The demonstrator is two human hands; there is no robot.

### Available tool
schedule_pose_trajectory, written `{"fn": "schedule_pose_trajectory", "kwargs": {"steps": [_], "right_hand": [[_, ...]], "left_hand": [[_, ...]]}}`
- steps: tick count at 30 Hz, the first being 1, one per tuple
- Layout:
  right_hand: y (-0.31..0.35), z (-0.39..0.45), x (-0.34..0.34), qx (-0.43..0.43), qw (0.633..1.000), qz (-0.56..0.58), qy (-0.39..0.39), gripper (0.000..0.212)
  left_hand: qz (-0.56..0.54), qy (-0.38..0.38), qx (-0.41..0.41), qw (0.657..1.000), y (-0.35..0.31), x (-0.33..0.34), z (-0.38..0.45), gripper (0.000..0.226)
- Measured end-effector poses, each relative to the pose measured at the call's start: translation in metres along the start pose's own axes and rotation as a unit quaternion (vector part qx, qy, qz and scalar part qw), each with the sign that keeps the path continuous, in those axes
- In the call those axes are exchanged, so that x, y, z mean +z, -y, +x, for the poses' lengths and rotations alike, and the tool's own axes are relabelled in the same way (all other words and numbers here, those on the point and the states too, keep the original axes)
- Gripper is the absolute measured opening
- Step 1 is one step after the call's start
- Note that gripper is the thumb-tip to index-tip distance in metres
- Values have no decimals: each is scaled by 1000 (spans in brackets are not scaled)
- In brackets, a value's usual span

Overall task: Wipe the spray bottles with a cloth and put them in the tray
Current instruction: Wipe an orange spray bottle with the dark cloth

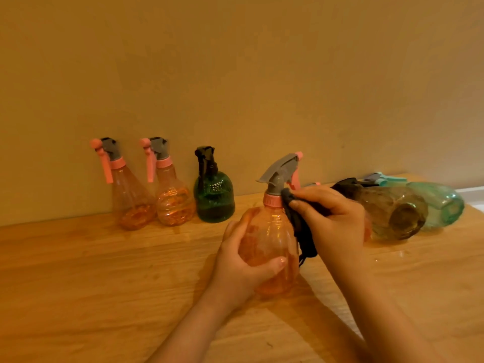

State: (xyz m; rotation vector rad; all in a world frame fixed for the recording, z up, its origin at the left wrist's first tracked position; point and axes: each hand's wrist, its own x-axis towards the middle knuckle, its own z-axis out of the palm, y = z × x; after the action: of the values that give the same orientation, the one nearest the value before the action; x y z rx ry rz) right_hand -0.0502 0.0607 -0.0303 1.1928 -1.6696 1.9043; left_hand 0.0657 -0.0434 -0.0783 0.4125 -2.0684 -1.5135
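An orange spray bottle (272,231) with a pink collar and grey trigger head stands upright in the middle of the wooden table (104,271). My left hand (241,263) grips its round body from the left. My right hand (332,218) pinches a dark cloth (301,231) and presses it against the bottle's neck and right side. Part of the cloth hangs down beside the bottle. No tray is in view.
Two orange spray bottles (131,195) (174,197) and a green one (214,195) stand against the wall at the back left. To the right, a brownish bottle (392,213) and a teal bottle (442,203) lie on their sides. Water drops spot the table nearby.
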Motion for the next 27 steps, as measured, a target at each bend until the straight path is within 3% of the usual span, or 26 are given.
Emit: {"fn": "schedule_pose_trajectory", "kwargs": {"steps": [5,9,12,19,27], "right_hand": [[-2,-3,3,-17,1000,15,-20,27],[-6,-4,3,-10,999,25,-24,30],[-5,-5,3,-26,999,9,-32,30],[-5,-9,8,-84,996,-21,-1,15],[-2,-11,10,-121,992,-30,30,13]], "left_hand": [[26,11,5,1000,-2,2,-2,90],[-82,89,-17,993,-6,-3,-2,75],[-86,98,-4,991,-7,-5,-3,77],[-33,41,-2,999,-9,2,-4,97],[28,-20,10,999,-8,1,0,88]]}}
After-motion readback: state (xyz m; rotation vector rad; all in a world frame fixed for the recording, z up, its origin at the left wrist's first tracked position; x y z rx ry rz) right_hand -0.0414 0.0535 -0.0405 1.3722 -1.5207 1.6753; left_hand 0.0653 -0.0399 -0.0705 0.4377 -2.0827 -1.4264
